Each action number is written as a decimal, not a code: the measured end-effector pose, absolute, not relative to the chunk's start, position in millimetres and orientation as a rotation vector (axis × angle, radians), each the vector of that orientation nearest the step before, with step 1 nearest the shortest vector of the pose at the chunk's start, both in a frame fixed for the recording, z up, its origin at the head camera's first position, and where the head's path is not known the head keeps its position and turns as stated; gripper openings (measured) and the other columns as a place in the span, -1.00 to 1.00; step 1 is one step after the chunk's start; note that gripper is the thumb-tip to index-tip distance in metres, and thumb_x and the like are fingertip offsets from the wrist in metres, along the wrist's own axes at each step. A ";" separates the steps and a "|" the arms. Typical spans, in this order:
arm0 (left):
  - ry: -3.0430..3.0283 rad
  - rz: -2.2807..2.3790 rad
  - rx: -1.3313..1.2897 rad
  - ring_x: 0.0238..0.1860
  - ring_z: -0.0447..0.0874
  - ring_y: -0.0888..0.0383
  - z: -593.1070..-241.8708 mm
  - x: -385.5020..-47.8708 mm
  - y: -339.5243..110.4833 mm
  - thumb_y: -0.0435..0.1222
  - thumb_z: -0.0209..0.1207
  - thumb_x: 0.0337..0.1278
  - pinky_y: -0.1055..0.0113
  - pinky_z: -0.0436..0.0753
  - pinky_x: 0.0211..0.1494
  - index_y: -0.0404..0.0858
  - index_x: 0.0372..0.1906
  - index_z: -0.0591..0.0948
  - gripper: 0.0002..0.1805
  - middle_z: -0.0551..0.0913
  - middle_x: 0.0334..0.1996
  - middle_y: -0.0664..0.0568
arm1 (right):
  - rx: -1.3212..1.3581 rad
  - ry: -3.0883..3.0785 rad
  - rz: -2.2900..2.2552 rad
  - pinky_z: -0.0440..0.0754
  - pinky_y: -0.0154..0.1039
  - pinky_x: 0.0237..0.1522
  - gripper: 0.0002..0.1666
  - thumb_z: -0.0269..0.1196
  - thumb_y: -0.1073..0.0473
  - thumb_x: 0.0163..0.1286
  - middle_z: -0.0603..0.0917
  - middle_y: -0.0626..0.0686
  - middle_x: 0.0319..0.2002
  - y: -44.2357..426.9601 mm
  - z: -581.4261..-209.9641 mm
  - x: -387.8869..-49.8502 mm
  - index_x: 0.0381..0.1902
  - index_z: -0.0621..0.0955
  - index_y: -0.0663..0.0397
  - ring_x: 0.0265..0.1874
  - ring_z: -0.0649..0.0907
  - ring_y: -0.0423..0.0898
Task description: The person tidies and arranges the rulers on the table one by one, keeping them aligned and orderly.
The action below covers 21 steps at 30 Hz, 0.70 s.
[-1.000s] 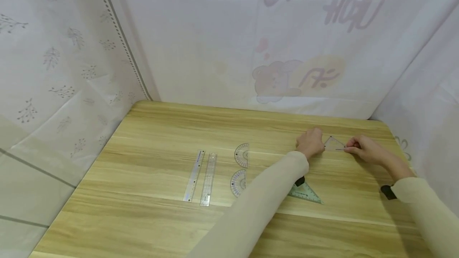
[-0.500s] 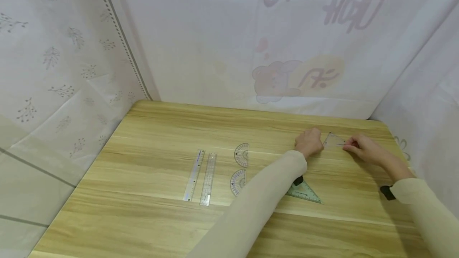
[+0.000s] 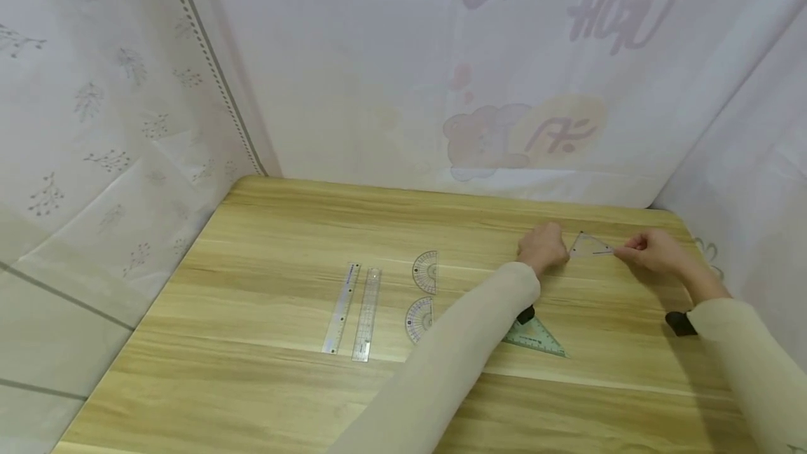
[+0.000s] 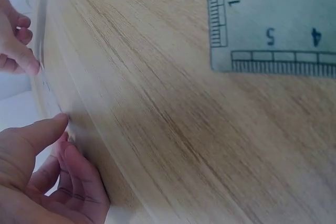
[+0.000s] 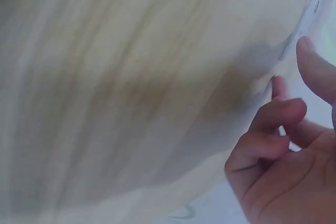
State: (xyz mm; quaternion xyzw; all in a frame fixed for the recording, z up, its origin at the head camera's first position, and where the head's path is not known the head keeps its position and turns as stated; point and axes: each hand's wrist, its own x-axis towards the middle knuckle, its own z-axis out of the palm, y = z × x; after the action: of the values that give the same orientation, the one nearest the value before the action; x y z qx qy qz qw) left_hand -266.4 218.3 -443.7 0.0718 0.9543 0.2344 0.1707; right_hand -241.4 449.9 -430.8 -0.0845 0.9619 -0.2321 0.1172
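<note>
A small clear triangular set square point(image 3: 589, 246) is at the back right of the table, between both hands. My left hand point(image 3: 543, 249) pinches its left corner between thumb and fingers; in the left wrist view that hand point(image 4: 47, 169) partly hides the corner. My right hand point(image 3: 656, 254) is at the right corner, fingertips at or very near it. In the right wrist view the thumb point(image 5: 310, 69) and index finger stand apart, with the set square's tip close by. A green set square point(image 3: 536, 338) lies nearer, partly under the left sleeve.
Left of the arms, two clear rulers point(image 3: 354, 310) lie side by side on the wooden table point(image 3: 252, 384). Two clear protractors point(image 3: 426, 273) lie one before the other, the nearer partly behind the left sleeve. Printed curtains point(image 3: 353, 76) hang behind the table.
My right hand has shifted right, and its thumb and index finger now stand apart. The clear set square has turned slightly and moved a little toward the back. The left hand has barely moved.
</note>
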 end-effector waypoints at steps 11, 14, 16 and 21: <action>2.685 0.814 0.277 -0.16 0.60 0.34 -438.6 -256.0 204.9 -0.07 0.54 0.03 0.28 0.59 -0.21 0.21 -0.10 0.75 -0.70 0.65 -0.16 0.43 | -0.079 2.745 -0.526 0.50 -0.09 -0.42 -0.52 0.28 -0.03 0.48 0.57 0.16 -0.40 432.4 -419.2 -247.3 -0.36 0.59 0.35 -0.43 0.51 0.06; 2.687 0.798 0.301 -0.06 0.58 0.35 -437.6 -255.3 203.2 -0.01 0.54 0.00 0.30 0.58 -0.20 0.28 0.01 0.74 -0.60 0.63 -0.04 0.48 | -0.089 2.775 -0.516 0.54 0.02 -0.34 -0.51 0.29 -0.03 0.47 0.59 0.25 -0.34 432.3 -419.4 -246.3 -0.29 0.55 0.39 -0.36 0.55 0.16; 2.690 0.784 0.310 -0.01 0.57 0.35 -437.5 -255.2 202.3 0.01 0.54 -0.01 0.31 0.57 -0.18 0.31 0.03 0.73 -0.57 0.61 0.02 0.50 | -0.090 2.790 -0.521 0.54 0.11 -0.27 -0.48 0.30 -0.04 0.46 0.59 0.34 -0.27 432.5 -420.0 -245.5 -0.22 0.51 0.42 -0.29 0.57 0.25; 2.708 0.764 0.314 0.03 0.57 0.34 -440.7 -254.5 202.7 0.03 0.53 0.00 0.30 0.58 -0.20 0.35 0.03 0.73 -0.58 0.59 0.06 0.52 | -0.102 2.796 -0.579 0.53 0.17 -0.21 -0.53 0.32 0.01 0.45 0.64 0.37 -0.23 430.8 -420.7 -243.9 -0.19 0.54 0.40 -0.21 0.59 0.32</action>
State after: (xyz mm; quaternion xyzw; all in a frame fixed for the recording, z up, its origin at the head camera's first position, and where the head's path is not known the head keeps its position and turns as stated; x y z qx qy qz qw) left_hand -254.5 202.7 -440.7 0.1096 0.9450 0.2666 0.1548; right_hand -243.9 430.8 -420.7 -0.0353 0.9687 -0.2007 0.1419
